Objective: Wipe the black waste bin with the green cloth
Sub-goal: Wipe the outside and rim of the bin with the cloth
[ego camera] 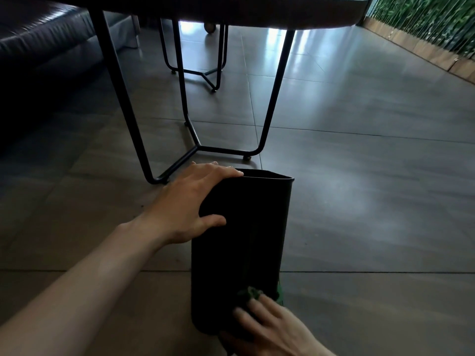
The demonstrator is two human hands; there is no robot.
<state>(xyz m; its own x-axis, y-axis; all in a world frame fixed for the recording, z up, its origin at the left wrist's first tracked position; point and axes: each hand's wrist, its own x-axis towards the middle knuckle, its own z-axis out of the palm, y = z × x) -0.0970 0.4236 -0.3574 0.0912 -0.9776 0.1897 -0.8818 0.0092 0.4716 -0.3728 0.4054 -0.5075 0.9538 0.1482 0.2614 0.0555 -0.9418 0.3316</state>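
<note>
The black waste bin (246,240) lies tipped on the tiled floor, its open mouth pointing away from me toward the table legs. My left hand (190,206) grips the bin's left side near the rim, fingers over the top edge. My right hand (267,327) presses the green cloth (253,294) flat against the bin's near end. Most of the cloth is hidden under the hand; a bright green bit shows at the bin's right edge.
A table with black metal legs (190,129) stands just beyond the bin. A dark leather sofa (38,47) fills the far left. A second metal frame (203,70) stands farther back. A green plant wall (431,24) runs along the right.
</note>
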